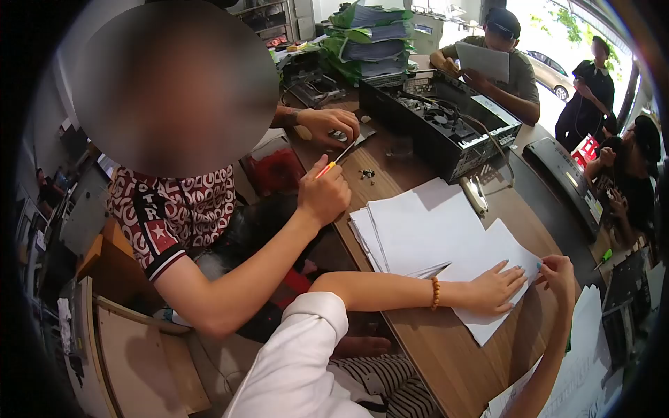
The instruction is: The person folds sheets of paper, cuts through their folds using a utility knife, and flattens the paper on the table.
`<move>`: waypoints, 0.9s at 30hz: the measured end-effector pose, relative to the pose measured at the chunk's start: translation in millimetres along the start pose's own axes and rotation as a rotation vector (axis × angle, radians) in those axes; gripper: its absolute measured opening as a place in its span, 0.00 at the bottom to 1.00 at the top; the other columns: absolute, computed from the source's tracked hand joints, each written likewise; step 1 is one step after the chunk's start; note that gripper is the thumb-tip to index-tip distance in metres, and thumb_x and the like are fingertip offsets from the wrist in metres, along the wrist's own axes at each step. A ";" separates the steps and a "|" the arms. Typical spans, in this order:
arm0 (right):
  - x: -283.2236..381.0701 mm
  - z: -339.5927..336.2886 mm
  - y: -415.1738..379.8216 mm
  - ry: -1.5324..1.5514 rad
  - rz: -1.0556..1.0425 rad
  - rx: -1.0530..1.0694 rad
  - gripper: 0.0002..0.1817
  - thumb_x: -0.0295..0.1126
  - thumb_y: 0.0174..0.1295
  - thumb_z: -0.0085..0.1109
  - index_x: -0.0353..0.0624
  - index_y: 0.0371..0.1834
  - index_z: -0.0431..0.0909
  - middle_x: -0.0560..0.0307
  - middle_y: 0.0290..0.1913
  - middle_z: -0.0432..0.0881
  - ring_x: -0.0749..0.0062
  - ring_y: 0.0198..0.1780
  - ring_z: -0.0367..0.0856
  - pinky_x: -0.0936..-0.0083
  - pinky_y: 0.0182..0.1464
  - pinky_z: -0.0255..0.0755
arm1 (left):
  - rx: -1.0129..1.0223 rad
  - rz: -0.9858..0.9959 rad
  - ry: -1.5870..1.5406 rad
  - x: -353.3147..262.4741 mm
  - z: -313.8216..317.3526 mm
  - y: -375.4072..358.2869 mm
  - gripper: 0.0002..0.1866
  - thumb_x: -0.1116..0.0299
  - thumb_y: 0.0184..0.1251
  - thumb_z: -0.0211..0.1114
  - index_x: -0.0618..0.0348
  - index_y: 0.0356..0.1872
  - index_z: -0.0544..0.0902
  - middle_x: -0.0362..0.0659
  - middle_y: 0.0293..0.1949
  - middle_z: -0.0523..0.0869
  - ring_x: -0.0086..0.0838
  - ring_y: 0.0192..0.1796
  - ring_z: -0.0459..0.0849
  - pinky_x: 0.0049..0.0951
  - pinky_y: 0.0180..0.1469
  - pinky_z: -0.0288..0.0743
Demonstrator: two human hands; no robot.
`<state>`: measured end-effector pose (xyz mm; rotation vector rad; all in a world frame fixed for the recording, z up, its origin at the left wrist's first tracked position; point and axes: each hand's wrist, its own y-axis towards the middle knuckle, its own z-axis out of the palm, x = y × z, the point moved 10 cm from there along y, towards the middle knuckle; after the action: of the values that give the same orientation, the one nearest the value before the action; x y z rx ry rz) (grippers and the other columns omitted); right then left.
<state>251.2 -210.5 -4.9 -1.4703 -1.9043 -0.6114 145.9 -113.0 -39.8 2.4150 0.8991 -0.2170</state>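
My left hand [493, 288] lies flat with spread fingers on a white sheet of paper [481, 327], with a beaded bracelet [436, 292] round the wrist. At the sheet's right edge, my right hand [555, 273] pinches the paper's corner between thumb and fingers. Beside that sheet, to the left, a stack of white paper [418, 223] rests on the wooden table [390, 174], partly overlapped by it. White sleeve cloth covers my left upper arm.
A co-worker on the left holds a yellow-red screwdriver [326, 169] near small screws [367, 174]. Behind the papers stands an open computer case [446, 118]. A stapler [474, 194], a black device [564, 182] and printed sheets [585, 355] are nearby. Other people are further back.
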 end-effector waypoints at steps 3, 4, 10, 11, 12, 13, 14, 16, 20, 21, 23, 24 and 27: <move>-0.6 -4.9 -1.1 -0.028 0.019 -0.040 0.06 0.24 0.56 0.57 0.30 0.31 0.80 0.53 0.20 0.82 0.72 0.19 0.82 0.82 0.14 0.68 | -0.032 0.004 0.008 1.6 1.6 0.9 0.32 0.59 0.63 0.52 0.74 0.63 0.60 0.61 0.63 0.63 0.47 0.69 0.59 0.49 0.69 0.48; 1.5 -5.3 -2.4 -0.039 0.015 -0.040 0.06 0.24 0.56 0.58 0.30 0.30 0.80 0.53 0.20 0.82 0.72 0.19 0.82 0.82 0.14 0.68 | -0.048 0.012 0.014 0.1 0.4 0.4 0.32 0.59 0.64 0.52 0.73 0.63 0.60 0.61 0.64 0.62 0.47 0.69 0.59 0.49 0.69 0.48; 4.3 -9.2 -3.6 -0.084 0.009 -0.084 0.07 0.25 0.54 0.59 0.30 0.28 0.81 0.54 0.20 0.82 0.73 0.19 0.82 0.82 0.15 0.69 | -0.015 0.009 0.019 -0.3 0.8 1.1 0.32 0.58 0.64 0.51 0.73 0.63 0.60 0.60 0.64 0.62 0.47 0.69 0.59 0.49 0.70 0.47; 4.8 -9.1 -4.0 -0.093 0.008 -0.089 0.07 0.26 0.54 0.59 0.30 0.28 0.81 0.54 0.20 0.82 0.73 0.19 0.82 0.82 0.15 0.69 | -0.013 0.007 0.015 -0.5 -0.6 0.1 0.32 0.58 0.64 0.51 0.73 0.63 0.60 0.60 0.64 0.62 0.47 0.69 0.59 0.49 0.70 0.47; 3.9 -8.4 -4.2 -0.096 0.013 -0.085 0.07 0.26 0.54 0.59 0.30 0.28 0.81 0.54 0.20 0.82 0.73 0.19 0.82 0.82 0.15 0.69 | -0.019 0.010 0.020 -1.1 -2.3 -0.9 0.32 0.58 0.64 0.51 0.74 0.63 0.60 0.60 0.64 0.62 0.47 0.69 0.59 0.48 0.69 0.47; 4.9 -9.0 -4.2 -0.102 0.000 -0.087 0.07 0.26 0.54 0.59 0.31 0.27 0.81 0.54 0.20 0.82 0.73 0.19 0.83 0.82 0.15 0.69 | -0.027 0.013 0.023 -2.1 -2.8 -0.9 0.32 0.59 0.64 0.51 0.74 0.63 0.60 0.60 0.64 0.62 0.47 0.69 0.59 0.48 0.69 0.47; 6.9 -9.9 -3.7 -0.106 -0.015 -0.092 0.07 0.26 0.53 0.59 0.31 0.27 0.81 0.54 0.20 0.82 0.73 0.19 0.83 0.82 0.15 0.69 | -0.029 0.013 0.020 -2.0 -2.7 -0.2 0.32 0.59 0.64 0.51 0.74 0.63 0.60 0.60 0.64 0.62 0.47 0.69 0.59 0.48 0.69 0.47; 8.4 -9.8 -4.1 -0.108 -0.007 -0.093 0.07 0.26 0.53 0.60 0.31 0.27 0.81 0.54 0.20 0.82 0.73 0.19 0.83 0.82 0.15 0.69 | -0.014 0.008 0.022 -1.6 -2.7 0.3 0.32 0.59 0.64 0.51 0.74 0.62 0.61 0.61 0.64 0.63 0.47 0.69 0.59 0.49 0.69 0.47; 4.2 -9.9 -2.6 -0.124 0.000 -0.100 0.07 0.26 0.53 0.60 0.31 0.27 0.81 0.54 0.20 0.82 0.73 0.19 0.82 0.82 0.16 0.69 | -0.044 0.030 0.024 -3.2 -6.5 -0.5 0.31 0.59 0.64 0.51 0.74 0.62 0.61 0.61 0.63 0.63 0.47 0.69 0.58 0.49 0.69 0.48; 4.5 -10.2 -2.7 -0.125 0.001 -0.100 0.07 0.26 0.53 0.60 0.31 0.27 0.81 0.54 0.20 0.82 0.73 0.19 0.82 0.82 0.16 0.69 | -0.028 0.025 0.020 -2.8 -5.8 0.1 0.32 0.59 0.64 0.51 0.74 0.62 0.61 0.61 0.63 0.63 0.47 0.69 0.58 0.49 0.69 0.47; 6.1 -10.7 -3.1 -0.145 -0.005 -0.106 0.07 0.26 0.53 0.60 0.31 0.26 0.81 0.54 0.20 0.82 0.74 0.19 0.82 0.82 0.17 0.70 | -0.011 0.021 0.016 -2.7 -5.6 0.3 0.32 0.58 0.64 0.51 0.74 0.62 0.61 0.61 0.63 0.63 0.47 0.69 0.58 0.49 0.69 0.47; 5.7 -10.6 -3.1 -0.144 -0.004 -0.106 0.07 0.26 0.53 0.60 0.31 0.26 0.81 0.54 0.20 0.82 0.74 0.19 0.82 0.82 0.17 0.70 | -0.010 0.020 0.018 -3.0 -6.1 0.0 0.32 0.58 0.65 0.51 0.75 0.62 0.61 0.61 0.63 0.63 0.48 0.69 0.58 0.49 0.69 0.47; 5.5 -11.2 -3.2 -0.130 -0.017 -0.112 0.07 0.27 0.53 0.61 0.32 0.26 0.81 0.54 0.20 0.82 0.75 0.20 0.82 0.82 0.17 0.70 | -0.005 0.015 0.012 -3.5 -6.2 -0.1 0.32 0.58 0.65 0.52 0.75 0.62 0.60 0.62 0.63 0.63 0.48 0.69 0.58 0.49 0.69 0.47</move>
<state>249.6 -215.5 6.8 -1.6010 -2.0119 -0.6538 142.9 -111.6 -33.5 2.4199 0.8856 -0.1949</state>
